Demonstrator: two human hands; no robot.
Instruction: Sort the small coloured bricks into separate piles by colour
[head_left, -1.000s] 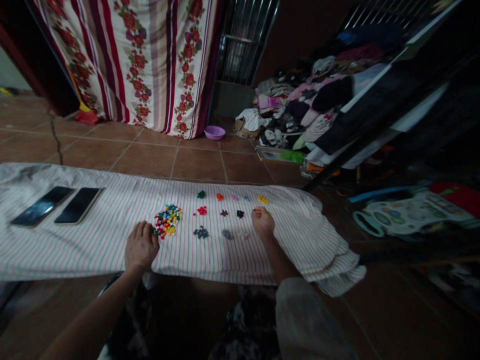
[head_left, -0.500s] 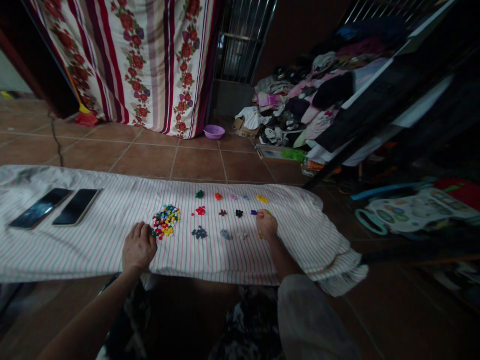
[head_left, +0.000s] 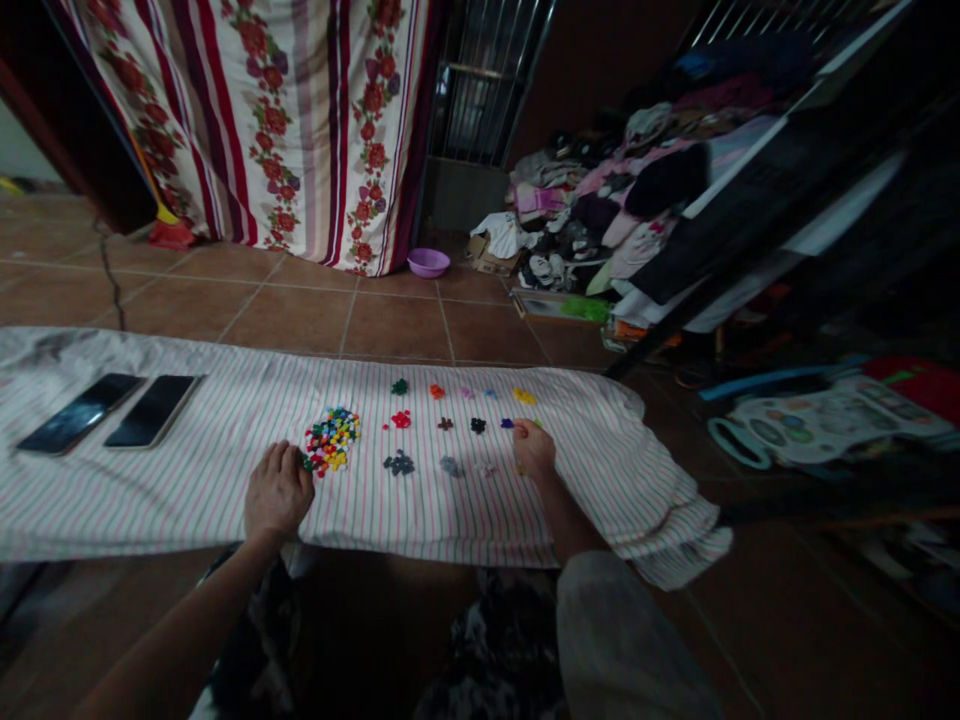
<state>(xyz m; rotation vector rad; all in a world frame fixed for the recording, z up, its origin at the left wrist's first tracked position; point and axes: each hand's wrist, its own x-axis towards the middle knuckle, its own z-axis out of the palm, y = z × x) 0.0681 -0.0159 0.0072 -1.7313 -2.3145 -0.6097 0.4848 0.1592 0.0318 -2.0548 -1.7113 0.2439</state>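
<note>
My left hand (head_left: pixel 279 490) rests on the striped cloth (head_left: pixel 225 500) with its fingers curled together, touching the near left edge of a pile of mixed coloured beads (head_left: pixel 331 440). Its fingertips are partly hidden, and I cannot tell what they hold. At the right of the sorted heaps, my right hand (head_left: pixel 535 447) is pinched over a few dark blue beads (head_left: pixel 507 424), thumb and forefinger at their edge. Around it lie yellow beads (head_left: pixel 523 396), black beads (head_left: pixel 478 426) and white beads (head_left: pixel 486 468). Some light green and tan beads are partly covered by the right hand.
More small heaps stand in rows: green (head_left: pixel 400 387), orange (head_left: pixel 436 391), red (head_left: pixel 401 419), brown (head_left: pixel 445 424), dark grey (head_left: pixel 399 462) and light grey (head_left: pixel 450 466). Two phones (head_left: pixel 81 413) lie at the left. A purple basin (head_left: pixel 428 263) sits on the tiled floor.
The view has shifted very slightly. Both hands stay in almost the same places, the right one still pinched at the dark blue beads.
</note>
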